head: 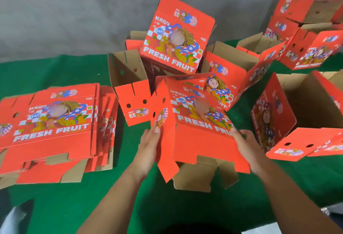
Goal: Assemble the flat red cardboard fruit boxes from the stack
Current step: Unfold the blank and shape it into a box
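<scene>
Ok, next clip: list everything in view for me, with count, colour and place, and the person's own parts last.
stack of flat boxes: one stack, count within it unclear, red print with brown undersides, left on the cloth.
box being assembled: one, red outside, brown flaps below, centre front between the hands.
assembled boxes: several, exact count unclear, red outside, brown inside, piled from centre back to the right edge.
tilted box: one, red, FRESH FRUIT print facing the camera, on top of the centre pile.
green cloth: one, covers the work surface.
grey wall: behind the surface.
left hand: fingers straight, flat against the box's left side flap.
right hand: holds the box's right edge.
</scene>
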